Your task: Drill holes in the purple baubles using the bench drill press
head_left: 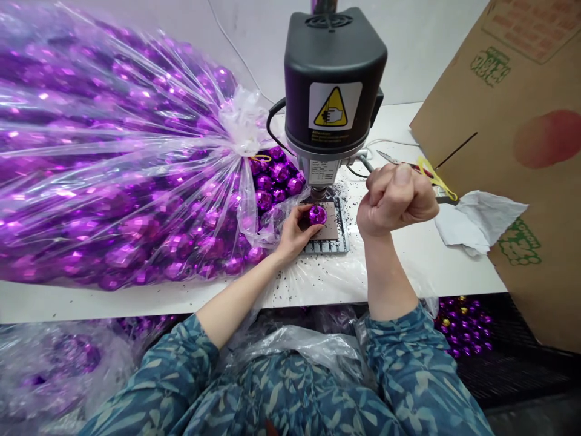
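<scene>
My left hand [297, 233] pinches a shiny purple faceted bauble [318, 214] between thumb and fingers. It rests at the small plate [336, 241] of a bench drill press [334, 72], right below the chuck [319, 192]. A small hole or opening shows at the top of the bauble. To the right of the machine, my right hand [397, 198] is raised and closed in a fist. A short dark lever [365, 162] runs from the press into that fist, where its end is hidden.
A big clear bag [136, 151] of purple baubles fills the left. Loose baubles [278, 175] spill near its tied neck. Scissors [420, 168], white paper [476, 221] and a cardboard box [508, 121] stand right. Dark chips litter the white table [181, 303]. A crate [508, 363] sits below.
</scene>
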### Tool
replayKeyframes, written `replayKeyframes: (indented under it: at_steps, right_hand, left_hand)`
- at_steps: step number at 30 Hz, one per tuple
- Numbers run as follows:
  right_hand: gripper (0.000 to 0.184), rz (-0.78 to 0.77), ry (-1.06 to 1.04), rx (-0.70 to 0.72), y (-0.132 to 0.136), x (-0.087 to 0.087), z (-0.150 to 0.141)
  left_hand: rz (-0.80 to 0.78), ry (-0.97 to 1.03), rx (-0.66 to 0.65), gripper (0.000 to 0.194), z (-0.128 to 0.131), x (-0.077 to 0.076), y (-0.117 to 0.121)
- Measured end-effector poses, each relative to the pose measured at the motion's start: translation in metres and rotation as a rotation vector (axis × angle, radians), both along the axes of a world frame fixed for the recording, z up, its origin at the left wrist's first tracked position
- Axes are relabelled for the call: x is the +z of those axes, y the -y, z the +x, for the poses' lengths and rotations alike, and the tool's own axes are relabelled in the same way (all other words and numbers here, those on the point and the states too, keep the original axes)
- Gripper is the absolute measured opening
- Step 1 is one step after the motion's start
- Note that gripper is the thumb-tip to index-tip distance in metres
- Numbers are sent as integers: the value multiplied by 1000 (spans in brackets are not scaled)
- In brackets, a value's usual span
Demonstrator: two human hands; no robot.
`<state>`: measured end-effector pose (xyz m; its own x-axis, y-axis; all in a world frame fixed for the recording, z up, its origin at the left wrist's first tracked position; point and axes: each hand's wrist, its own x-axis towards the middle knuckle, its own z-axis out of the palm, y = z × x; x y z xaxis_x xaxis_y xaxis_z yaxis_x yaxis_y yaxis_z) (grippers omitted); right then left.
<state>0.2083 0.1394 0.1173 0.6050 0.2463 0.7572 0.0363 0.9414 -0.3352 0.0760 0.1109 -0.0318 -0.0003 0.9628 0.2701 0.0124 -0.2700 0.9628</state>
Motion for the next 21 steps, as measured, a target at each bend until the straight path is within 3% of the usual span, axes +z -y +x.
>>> replayKeyframes:
  at_steps: [4, 9, 14, 18, 19, 21]
  right_hand:
    - [62, 37, 36, -62, -5, -8, 1]
    - [62, 138, 82, -38, -3, -12, 2]
    - [56, 17, 70, -1, 0, 29, -2]
    - [55, -138, 135, -18, -7, 61, -4]
    - [57, -146, 145, -31, -9, 64, -3]
    - [59, -156, 149, -32, -11, 66, -2]
  left_hand:
    - [-12, 3, 8, 60, 0, -1, 0]
    - [5, 2, 15, 60, 0, -2, 0]
    - [-12, -14, 28, 58, 2, 3, -1]
    - [10, -155, 98, 48, -3, 26, 23]
    - [54, -217, 68, 43, -6, 33, 35]
    - [162, -373, -133, 35, -15, 44, 66]
